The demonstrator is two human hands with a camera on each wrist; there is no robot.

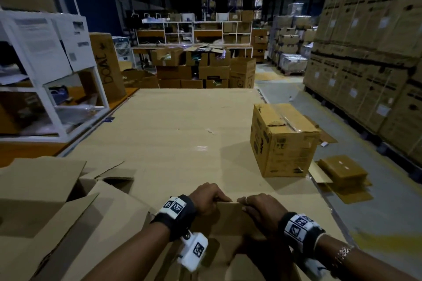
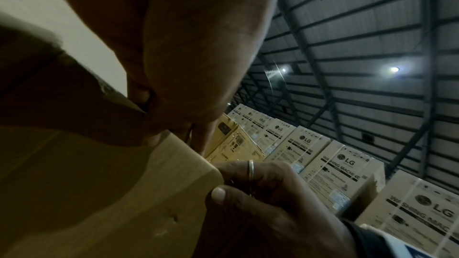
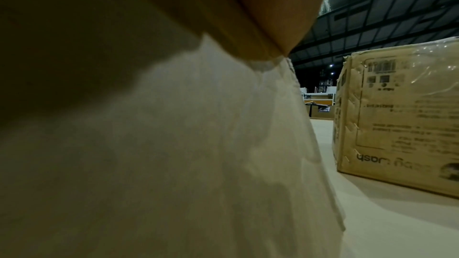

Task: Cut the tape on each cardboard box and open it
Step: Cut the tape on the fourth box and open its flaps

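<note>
- Hands first: your left hand and right hand sit side by side on the far flap of the near box, fingers curled over its top edge, likely so you can fold it away from you.
- Left wrist view confirms the right hand: thumb pressed on the flap's face, ringed finger hooked behind, clamped on cardboard.
- Left hand's fingertips are hidden behind the edge; the knuckles read as a closed grip.
- No cutter shows in either hand.
- Count, on the cardboard-covered worktop: one box under your hands, one opened box at your left with flaps up, one sealed box ahead right, clear tape uncut.
- Sealed box stands well apart, probably queued next.
</note>
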